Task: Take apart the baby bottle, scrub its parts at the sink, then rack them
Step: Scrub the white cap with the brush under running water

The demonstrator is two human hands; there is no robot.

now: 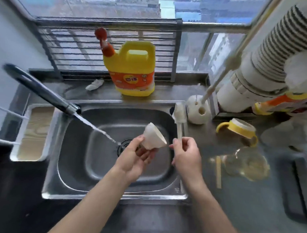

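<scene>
Left hand [138,158], as I see it, grips the white cap [154,138] over the sink [110,193]; right hand [187,153] pinches the brush [180,115], bristles near the sink's far right corner.

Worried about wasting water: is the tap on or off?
On: a stream runs from the faucet into the sink, landing by the drain.

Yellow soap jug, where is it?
In the head view, the yellow soap jug stands on the counter behind the sink, near the middle, in front of the wire rack.
</scene>
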